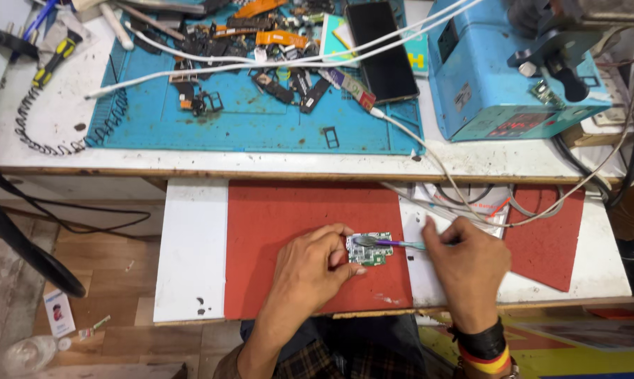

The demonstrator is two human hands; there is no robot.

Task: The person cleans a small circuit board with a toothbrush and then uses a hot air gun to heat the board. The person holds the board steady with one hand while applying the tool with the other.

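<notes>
On the red mat (282, 231) at 6 o'clock, the left hand (310, 270) pinches the small green circuit board (370, 250), seemingly light, stiff and fragile, by its edge, while the right hand (468, 263) grips a thin brush (390, 243).

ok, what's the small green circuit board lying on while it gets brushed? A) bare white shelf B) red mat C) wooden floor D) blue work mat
B: the circuit board, pinned by the left hand, lies on the red mat while the right hand works a brush on it; the blue work mat sits further back.
</notes>
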